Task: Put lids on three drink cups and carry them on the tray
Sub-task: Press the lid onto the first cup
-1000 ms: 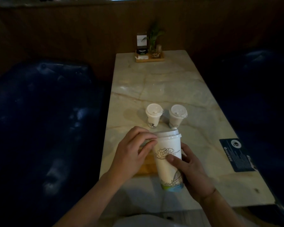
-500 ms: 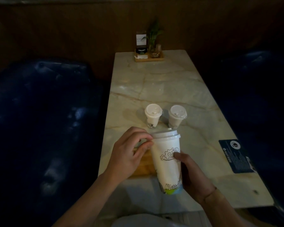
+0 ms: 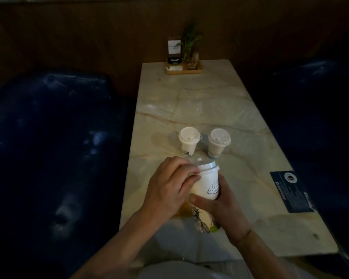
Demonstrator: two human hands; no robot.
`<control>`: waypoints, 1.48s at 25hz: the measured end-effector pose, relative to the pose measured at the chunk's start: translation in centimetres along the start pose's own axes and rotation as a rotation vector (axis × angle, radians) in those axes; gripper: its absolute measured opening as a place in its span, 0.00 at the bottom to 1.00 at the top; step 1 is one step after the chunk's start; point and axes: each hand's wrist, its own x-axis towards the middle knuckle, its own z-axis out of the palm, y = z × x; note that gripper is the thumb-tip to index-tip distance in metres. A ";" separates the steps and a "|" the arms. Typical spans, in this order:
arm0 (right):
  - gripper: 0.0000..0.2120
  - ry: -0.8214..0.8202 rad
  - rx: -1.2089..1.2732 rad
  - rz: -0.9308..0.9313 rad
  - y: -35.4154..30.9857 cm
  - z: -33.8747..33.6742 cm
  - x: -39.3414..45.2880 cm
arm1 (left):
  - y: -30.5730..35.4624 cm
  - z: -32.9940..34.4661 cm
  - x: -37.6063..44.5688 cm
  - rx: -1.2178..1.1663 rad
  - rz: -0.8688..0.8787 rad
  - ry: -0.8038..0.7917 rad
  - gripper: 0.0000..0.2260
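A tall white paper cup (image 3: pixel 207 184) with line drawings stands near the table's front edge, a white lid (image 3: pixel 206 164) on its top. My right hand (image 3: pixel 220 208) grips the cup's body, thumb across the front. My left hand (image 3: pixel 169 186) curls its fingers round the lid's left rim. A sliver of an orange-brown wooden tray (image 3: pixel 182 211) shows under my left hand; the rest is hidden. Two small lidded cups stand farther back: one on the left (image 3: pixel 188 142), one on the right (image 3: pixel 218 141).
The marble table (image 3: pixel 199 101) runs away from me. A wooden holder (image 3: pixel 183 67) with a plant, card and small items sits at its far end. A dark sticker (image 3: pixel 290 191) lies at the right edge. Dark blue seats (image 3: pixel 48 148) flank the table.
My right hand has turned the tall cup, so the cloud drawing moved toward the right. The cup leans a bit more and my left fingers cover more of the lid's rim.
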 end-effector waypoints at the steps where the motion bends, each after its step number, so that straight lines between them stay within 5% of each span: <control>1: 0.25 0.015 0.001 -0.005 0.0 0.0 0.1 | 0.0 0.1 0.0 0.000 0.006 0.005 0.06; 5: 0.23 0.004 0.119 0.009 -0.2 -0.2 0.0 | -0.1 -0.2 0.3 -0.054 -0.035 0.003 0.07; 12: 0.38 -0.005 0.294 0.069 -0.2 -0.9 -0.2 | -0.5 -1.2 0.5 -0.148 -0.091 0.012 0.08; 24: 0.28 -0.224 0.442 0.164 0.3 -1.3 0.1 | -1.5 -1.8 0.0 -0.186 -0.140 0.011 0.07; 27: 0.24 -0.192 0.279 0.158 0.0 -0.5 0.0 | -1.5 -1.3 -0.1 -0.110 -0.113 0.017 0.07; 30: 0.37 -0.053 0.023 0.094 0.1 0.4 0.1 | -1.4 -0.9 -0.1 -0.032 -0.038 0.011 0.07; 37: 0.40 0.047 0.169 0.100 0.2 0.5 -0.1 | -1.9 -1.0 -0.1 -0.033 0.019 0.057 0.07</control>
